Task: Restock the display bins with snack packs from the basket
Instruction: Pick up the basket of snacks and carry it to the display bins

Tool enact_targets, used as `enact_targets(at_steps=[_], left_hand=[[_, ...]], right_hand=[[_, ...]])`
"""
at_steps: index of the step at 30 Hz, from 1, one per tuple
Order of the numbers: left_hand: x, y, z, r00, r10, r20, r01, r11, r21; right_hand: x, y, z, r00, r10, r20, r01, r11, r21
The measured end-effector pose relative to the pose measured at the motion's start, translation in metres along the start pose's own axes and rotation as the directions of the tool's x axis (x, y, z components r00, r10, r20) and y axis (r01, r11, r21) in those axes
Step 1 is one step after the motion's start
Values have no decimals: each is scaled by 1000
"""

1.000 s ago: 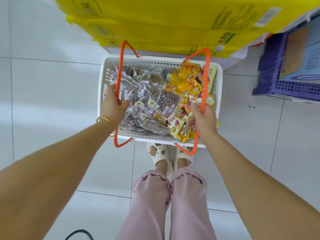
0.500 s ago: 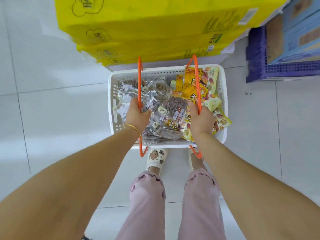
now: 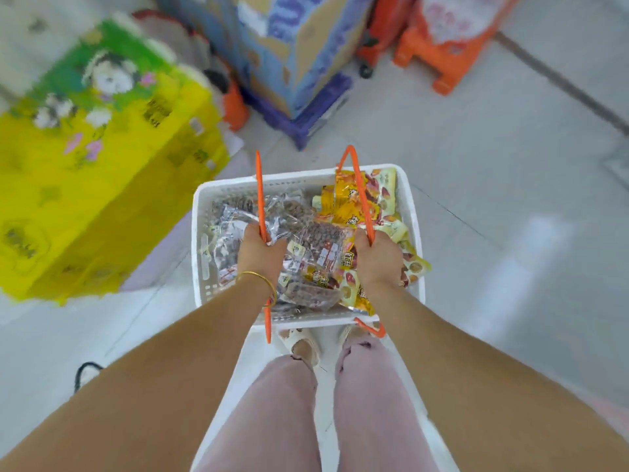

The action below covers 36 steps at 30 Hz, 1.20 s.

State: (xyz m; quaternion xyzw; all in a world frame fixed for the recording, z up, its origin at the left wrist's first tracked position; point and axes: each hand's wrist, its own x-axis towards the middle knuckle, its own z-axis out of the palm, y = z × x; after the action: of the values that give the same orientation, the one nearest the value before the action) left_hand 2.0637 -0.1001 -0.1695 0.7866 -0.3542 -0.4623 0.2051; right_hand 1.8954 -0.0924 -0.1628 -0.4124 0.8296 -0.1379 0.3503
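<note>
The person holds a white plastic basket in front of the legs, by both of its handles. The left hand has its fingers curled round the left orange handle; the right hand grips the right orange handle the same way. A gold bangle sits on the left wrist. Inside the basket, clear packs of brown snacks fill the left and centre, and yellow snack packs fill the right side; one yellow pack overhangs the right rim at four o'clock. The basket's near rim lies over the toes of the pale sandals, above pink trousers. On the tiled floor, a stack of yellow cartons stands at ten o'clock from the basket, a blue carton on a purple base at twelve, and orange plastic items, too blurred to identify, at one o'clock.
</note>
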Motion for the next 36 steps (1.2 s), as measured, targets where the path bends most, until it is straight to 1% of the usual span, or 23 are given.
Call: enact_targets(at_steps=[3,7,10,14,19,23,25,28,30,34,36], left_hand=[[-22,48,34,979,136,152,-155,980,123],[-52,113,91,910,252,329,-330,921,208],[-77,156,143,836,319,447,-449,865,223],[-111,208,217,748,355,561,-567,782,260],[-156,260,319,665,337,667,-627,738,251],[-188,301,396,603,304,738,-673,690,265],[-202,321,440,574,274,771,-678,688,260],[-225,350,512,541,229,809,-682,683,262],[-239,369,565,514,216,830,-696,671,257],[-274,411,665,429,185,884,-741,633,227],[-299,434,716,397,182,899,-775,591,223]], right_hand=[[-7,28,-52,980,159,-116,-146,982,116],[-8,70,-115,908,348,-234,-272,914,302],[-2,101,-164,842,460,-283,-331,853,403],[10,148,-230,763,573,-299,-387,776,497],[30,216,-312,702,652,-287,-437,712,550],[56,268,-373,651,709,-270,-442,643,626],[72,295,-405,626,734,-264,-433,608,665],[98,340,-452,587,763,-272,-445,584,679],[119,371,-486,551,788,-275,-460,562,687],[157,432,-553,479,834,-273,-473,507,721],[171,462,-590,443,858,-260,-466,468,751]])
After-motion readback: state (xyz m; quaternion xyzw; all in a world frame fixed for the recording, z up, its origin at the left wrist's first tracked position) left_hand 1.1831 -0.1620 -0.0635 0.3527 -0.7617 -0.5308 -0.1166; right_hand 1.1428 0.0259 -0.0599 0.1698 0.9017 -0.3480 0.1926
